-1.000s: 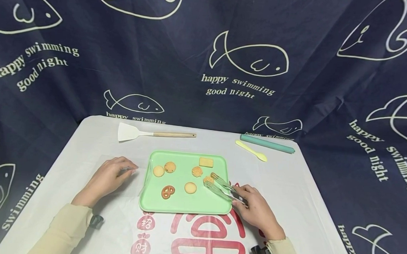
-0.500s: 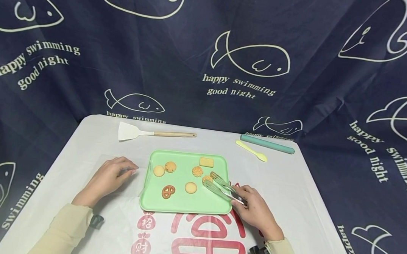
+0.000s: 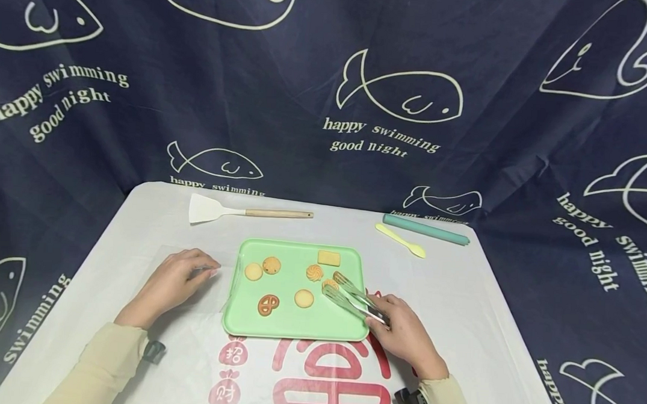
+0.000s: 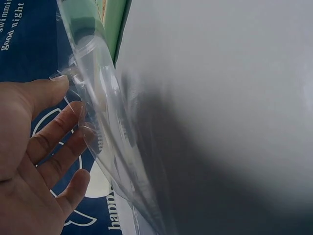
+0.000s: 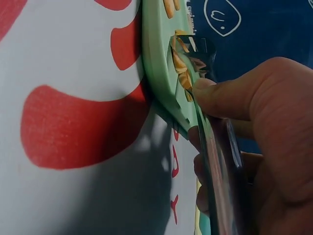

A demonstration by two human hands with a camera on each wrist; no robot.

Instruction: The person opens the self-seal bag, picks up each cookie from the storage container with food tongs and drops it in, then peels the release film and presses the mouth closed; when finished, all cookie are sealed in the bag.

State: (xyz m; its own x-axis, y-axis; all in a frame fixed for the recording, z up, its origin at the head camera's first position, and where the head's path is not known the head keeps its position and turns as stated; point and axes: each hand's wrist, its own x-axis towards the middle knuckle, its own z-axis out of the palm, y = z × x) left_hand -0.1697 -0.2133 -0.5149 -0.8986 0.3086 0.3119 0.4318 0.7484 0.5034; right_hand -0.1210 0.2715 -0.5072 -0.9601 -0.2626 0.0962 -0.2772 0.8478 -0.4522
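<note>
My left hand (image 3: 170, 283) pinches the edge of a clear plastic bag (image 4: 115, 127) between thumb and fingers. The bag's mouth reaches over the left end of a green tray (image 3: 285, 327). My right hand (image 3: 404, 332) grips metal tongs (image 3: 359, 306), whose slotted ends reach over the tray's right side. A swirl cookie (image 3: 329, 284) lies between those ends; whether they squeeze it, I cannot tell. Also on the tray are another swirl cookie (image 3: 314, 273), a rectangular biscuit (image 3: 329, 258), a pretzel (image 3: 268, 305), a spotted round cookie (image 3: 271, 265) and two plain round cookies (image 3: 304, 298).
Behind the tray lies a white spatula (image 3: 206, 209) with a wooden handle. A yellow spoon (image 3: 400, 240) and a teal rolled-up mat or rod (image 3: 425, 229) lie at the back right. A dark fish-print curtain (image 3: 294, 116) hangs behind the white table (image 3: 175, 364).
The tongs' ends have shifted very slightly left around the swirl cookie, and my right hand with them. My left hand stays where it was with the bag.
</note>
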